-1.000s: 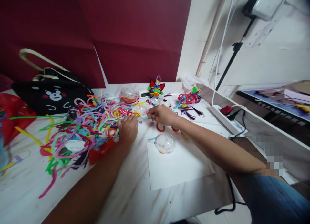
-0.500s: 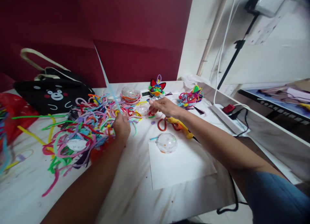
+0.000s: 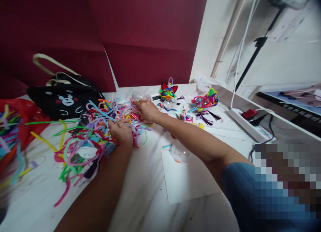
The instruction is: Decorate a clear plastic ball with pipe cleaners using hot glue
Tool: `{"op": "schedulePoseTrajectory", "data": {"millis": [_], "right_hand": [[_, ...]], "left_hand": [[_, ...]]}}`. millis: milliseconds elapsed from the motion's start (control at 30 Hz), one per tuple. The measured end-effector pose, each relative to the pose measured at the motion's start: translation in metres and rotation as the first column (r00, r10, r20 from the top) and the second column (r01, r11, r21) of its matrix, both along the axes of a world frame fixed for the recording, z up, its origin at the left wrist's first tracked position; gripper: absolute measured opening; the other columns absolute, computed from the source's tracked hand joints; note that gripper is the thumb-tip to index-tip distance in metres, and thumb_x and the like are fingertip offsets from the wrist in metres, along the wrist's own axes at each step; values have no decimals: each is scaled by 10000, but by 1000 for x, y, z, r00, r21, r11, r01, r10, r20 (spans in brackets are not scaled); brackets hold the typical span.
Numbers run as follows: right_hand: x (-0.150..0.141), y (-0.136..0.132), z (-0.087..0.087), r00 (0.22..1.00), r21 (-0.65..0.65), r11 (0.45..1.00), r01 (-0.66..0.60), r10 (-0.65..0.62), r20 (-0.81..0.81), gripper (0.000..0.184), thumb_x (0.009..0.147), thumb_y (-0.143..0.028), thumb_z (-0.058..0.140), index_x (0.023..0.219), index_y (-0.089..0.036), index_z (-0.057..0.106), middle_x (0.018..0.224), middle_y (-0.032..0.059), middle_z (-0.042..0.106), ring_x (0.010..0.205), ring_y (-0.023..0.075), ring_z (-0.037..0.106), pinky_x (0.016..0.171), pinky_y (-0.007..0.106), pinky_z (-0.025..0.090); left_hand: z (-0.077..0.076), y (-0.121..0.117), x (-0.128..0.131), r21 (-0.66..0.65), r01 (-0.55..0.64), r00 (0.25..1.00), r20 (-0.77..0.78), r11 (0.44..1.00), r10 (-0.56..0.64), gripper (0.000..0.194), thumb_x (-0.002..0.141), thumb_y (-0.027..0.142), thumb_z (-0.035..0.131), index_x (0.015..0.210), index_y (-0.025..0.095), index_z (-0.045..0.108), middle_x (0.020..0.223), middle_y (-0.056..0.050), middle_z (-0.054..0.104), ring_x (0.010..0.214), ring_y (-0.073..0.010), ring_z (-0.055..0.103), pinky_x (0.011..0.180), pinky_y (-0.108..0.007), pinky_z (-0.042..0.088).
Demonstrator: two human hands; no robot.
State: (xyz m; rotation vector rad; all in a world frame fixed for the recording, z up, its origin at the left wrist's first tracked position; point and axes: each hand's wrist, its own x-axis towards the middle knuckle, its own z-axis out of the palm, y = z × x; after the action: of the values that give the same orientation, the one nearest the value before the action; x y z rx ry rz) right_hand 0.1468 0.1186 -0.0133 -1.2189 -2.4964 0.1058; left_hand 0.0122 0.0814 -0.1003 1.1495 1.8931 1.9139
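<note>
My left hand (image 3: 121, 131) rests on a tangled heap of coloured pipe cleaners (image 3: 84, 133), fingers apart. A light blue pipe cleaner (image 3: 102, 110) lies across the heap just beyond it. My right hand (image 3: 147, 110) reaches to the heap's back right edge, its fingers stretched and partly lost among the strands. Behind its fingertips sits a clear plastic ball (image 3: 141, 95). Closer to me, a clear plastic dome (image 3: 180, 154) with small coloured bits lies on a white sheet (image 3: 190, 185), partly behind my right forearm.
At the back stand two colourful pipe-cleaner figures, one red-eared (image 3: 168, 91) and one with tassels (image 3: 205, 101), near a small digital timer (image 3: 155, 97). A black bag (image 3: 65, 100) and red plastic bag (image 3: 30, 116) are left. A power strip (image 3: 252, 126) lies right.
My left hand has let go of the light blue pipe cleaner, which now lies on the heap. My right hand has moved left, from the clear plastic piece onto the heap.
</note>
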Motion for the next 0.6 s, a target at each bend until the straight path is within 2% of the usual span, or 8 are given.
{"op": "schedulePoseTrajectory", "data": {"millis": [100, 233, 333, 433, 600], "right_hand": [[-23, 13, -1, 1000, 33, 999, 4, -4, -17, 363, 961, -174, 427, 1305, -170, 546, 1334, 145, 588, 1198, 248, 563, 1001, 375, 427], [-38, 29, -5, 1000, -16, 999, 28, -28, -14, 250, 911, -119, 467, 1057, -116, 669, 1113, 179, 696, 1037, 272, 650, 896, 365, 478], [-34, 33, -5, 995, -22, 998, 61, -62, -75, 231, 895, -113, 486, 1029, -112, 674, 1074, 188, 709, 1024, 281, 653, 880, 354, 475], [-23, 33, 1, 976, -12, 994, 106, -106, -188, 253, 940, -155, 437, 1065, -126, 655, 1078, 171, 711, 1036, 266, 646, 901, 346, 461], [-6, 31, 18, 904, -25, 984, 176, -172, -390, 268, 999, -217, 371, 1027, -145, 627, 999, 88, 721, 955, 172, 661, 877, 272, 469]], "left_hand": [[1, 0, 0, -8, 3, 999, 32, 1000, -3, 431, 928, 260, 299, 1339, 137, 342, 882, -115, 716, 470, -155, 585, 447, -285, 467], [-1, 1, -2, -13, 16, 999, 45, 1000, -16, 564, 885, 186, 285, 1443, 132, 226, 981, -146, 711, 487, -168, 613, 422, -296, 471], [-4, 3, -3, -11, 15, 1000, 28, 1000, -14, 621, 858, 139, 272, 1470, 140, 161, 1034, -162, 700, 496, -167, 626, 386, -282, 451], [-9, 6, -6, -6, 8, 1000, -25, 1000, -8, 638, 863, 133, 263, 1482, 153, 113, 1075, -177, 686, 534, -175, 654, 394, -284, 471], [-21, 10, -14, 6, 48, 971, -234, 999, -45, 637, 911, 145, 223, 1491, 118, -40, 1020, -185, 690, 549, -200, 669, 497, -350, 553]]}}
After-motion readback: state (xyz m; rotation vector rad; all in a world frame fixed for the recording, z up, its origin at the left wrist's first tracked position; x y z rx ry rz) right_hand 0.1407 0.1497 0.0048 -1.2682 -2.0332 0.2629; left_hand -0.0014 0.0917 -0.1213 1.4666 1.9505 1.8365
